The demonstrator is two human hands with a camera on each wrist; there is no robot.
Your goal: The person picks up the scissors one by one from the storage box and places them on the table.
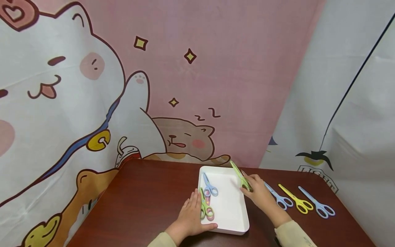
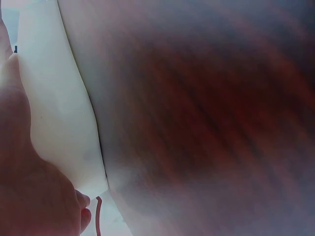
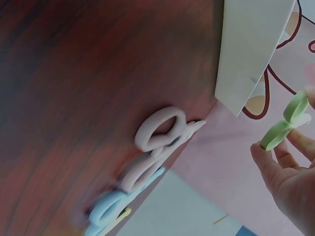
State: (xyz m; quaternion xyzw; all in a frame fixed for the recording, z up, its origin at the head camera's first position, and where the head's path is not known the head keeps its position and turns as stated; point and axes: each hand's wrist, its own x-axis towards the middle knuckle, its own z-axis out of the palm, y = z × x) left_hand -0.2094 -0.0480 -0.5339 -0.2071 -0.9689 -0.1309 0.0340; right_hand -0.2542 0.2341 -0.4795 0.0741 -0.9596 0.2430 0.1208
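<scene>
Pinched by the handle loops in my right hand (image 1: 259,192) is a pair of light green scissors (image 1: 236,170), raised over the right rim of a white tray (image 1: 229,212), blades pointing away. My left hand (image 1: 191,213) lies along the tray's left side with straight fingers, its thumb at the near rim. Inside the tray, near that hand, are light blue scissors (image 1: 210,188) and green scissors (image 1: 202,206) lying over pink scissors (image 1: 211,217). In the right wrist view the green loops (image 3: 285,129) sit between thumb and fingers.
Right of the tray, pink scissors (image 3: 160,130) lie on the dark brown table (image 1: 148,195), mostly hidden behind my right hand in the head view. Beside them lie blue scissors (image 1: 283,201), yellow scissors (image 1: 297,200) and another blue pair (image 1: 322,208). A cartoon-printed cloth (image 1: 240,85) hangs behind.
</scene>
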